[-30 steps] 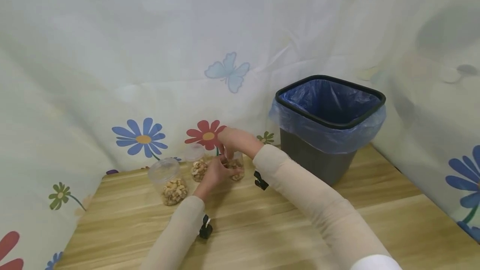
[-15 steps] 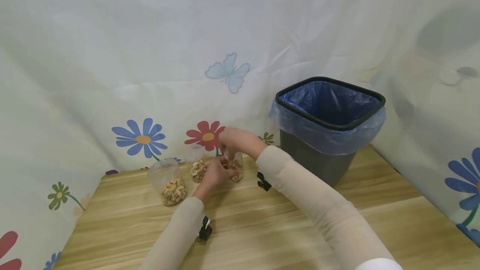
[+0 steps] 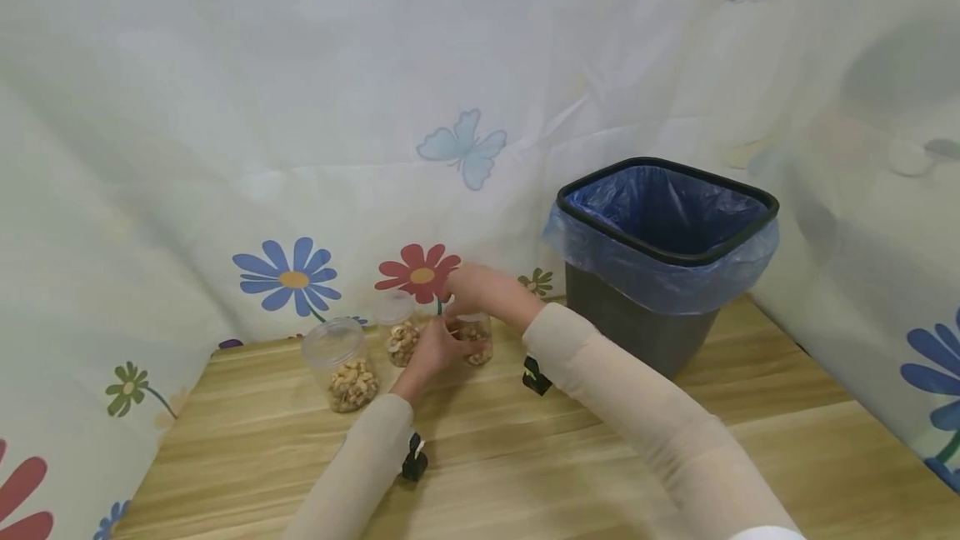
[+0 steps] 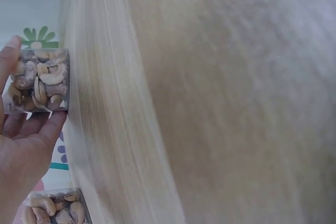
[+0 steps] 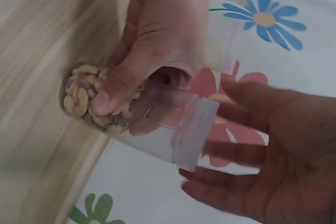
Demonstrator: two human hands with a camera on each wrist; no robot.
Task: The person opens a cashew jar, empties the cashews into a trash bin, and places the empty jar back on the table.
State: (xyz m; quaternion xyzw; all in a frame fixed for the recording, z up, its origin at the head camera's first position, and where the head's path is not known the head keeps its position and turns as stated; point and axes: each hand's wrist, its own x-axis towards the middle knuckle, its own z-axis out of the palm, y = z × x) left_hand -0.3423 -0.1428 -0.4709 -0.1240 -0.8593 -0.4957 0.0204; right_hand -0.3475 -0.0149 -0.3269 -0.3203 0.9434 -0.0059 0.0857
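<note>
In the head view, a small clear jar of cashews (image 3: 477,343) stands at the table's back edge. My left hand (image 3: 438,348) grips its lower body; the left wrist view shows the jar of cashews (image 4: 42,80) between thumb and fingers. A translucent screw lid (image 5: 195,134) sits on the jar's top. Around that lid my right hand (image 5: 278,150) is spread, thumb apart from the rim and lower fingertips close to or touching its edge. To the left stand a similar cashew jar (image 3: 402,342) and a bigger one (image 3: 352,384), both with clear upper parts.
A grey bin (image 3: 626,307) lined with a blue bag (image 3: 738,269) stands at the right rear of the wooden table (image 3: 525,465). A flower-patterned cloth (image 3: 337,90) hangs behind the table and at its sides.
My right hand shifts slightly at the lid, its wrist turning and dropping a little. The left hand and the jars stay in place; the head view drifts slightly.
</note>
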